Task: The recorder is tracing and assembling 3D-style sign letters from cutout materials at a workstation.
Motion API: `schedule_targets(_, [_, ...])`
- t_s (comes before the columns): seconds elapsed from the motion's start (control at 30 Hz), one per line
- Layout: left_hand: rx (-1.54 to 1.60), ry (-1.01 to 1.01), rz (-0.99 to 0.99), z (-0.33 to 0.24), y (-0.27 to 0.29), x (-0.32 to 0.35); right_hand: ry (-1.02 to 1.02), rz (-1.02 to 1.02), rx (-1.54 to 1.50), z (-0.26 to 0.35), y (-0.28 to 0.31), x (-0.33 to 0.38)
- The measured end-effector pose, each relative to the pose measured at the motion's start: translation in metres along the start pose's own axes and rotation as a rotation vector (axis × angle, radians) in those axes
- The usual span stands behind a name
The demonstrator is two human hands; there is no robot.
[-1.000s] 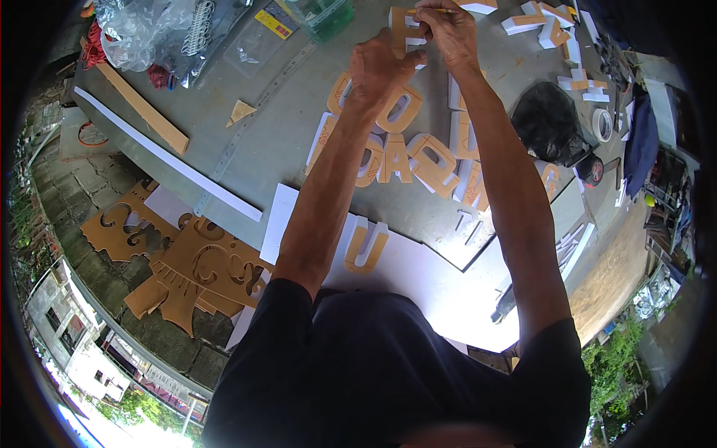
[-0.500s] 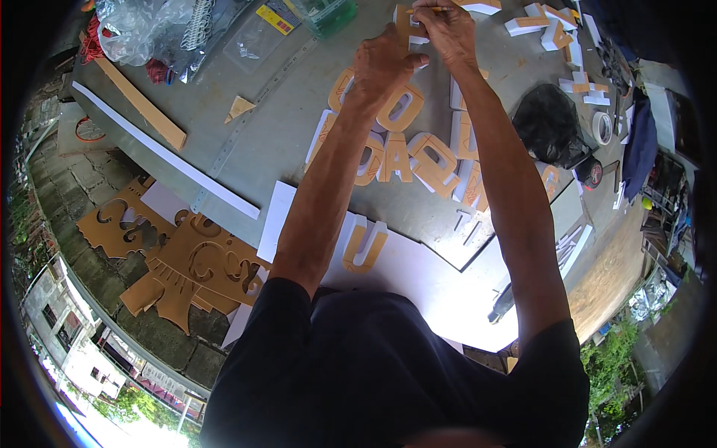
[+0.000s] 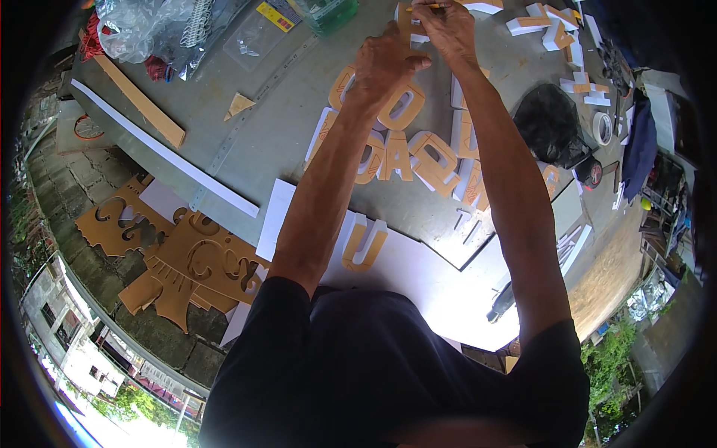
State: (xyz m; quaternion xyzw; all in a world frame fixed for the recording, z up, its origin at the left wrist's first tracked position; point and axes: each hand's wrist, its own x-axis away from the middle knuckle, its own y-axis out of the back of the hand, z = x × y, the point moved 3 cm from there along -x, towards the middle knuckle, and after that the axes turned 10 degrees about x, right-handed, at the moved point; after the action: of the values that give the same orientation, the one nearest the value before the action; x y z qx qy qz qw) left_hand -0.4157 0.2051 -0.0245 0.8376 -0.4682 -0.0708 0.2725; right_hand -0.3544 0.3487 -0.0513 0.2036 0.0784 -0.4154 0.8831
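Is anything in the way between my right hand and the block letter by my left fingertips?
Nothing visible is. Your right hand is right at the block letter, holding a slim yellow tool over it. Your left hand, at the near left, hides part of the letter.

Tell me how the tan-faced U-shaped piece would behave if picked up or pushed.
The U-shaped piece is probably stiff, since its white sides look thick. It seems unlikely to roll, lying flat on the white sheet. Its two arms, joined only at the curve, may be fragile.
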Motion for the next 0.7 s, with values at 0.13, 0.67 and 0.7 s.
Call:
schedule_targets(0.13, [0.017, -0.019, 0.015, -0.002, -0.001, -0.001, 0.048, -0.064, 0.425, 0.011, 0.007, -0.001])
schedule_targets(0.67, [0.022, 0.012, -0.004, 0.002, 0.002, 0.001, -0.134, 0.040, -0.156, 0.003, -0.007, 0.000])
schedule_targets(0.7, [0.015, 0.020, -0.015, 0.005, 0.007, 0.003, -0.268, 0.045, 0.032, 0.015, -0.011, 0.001])
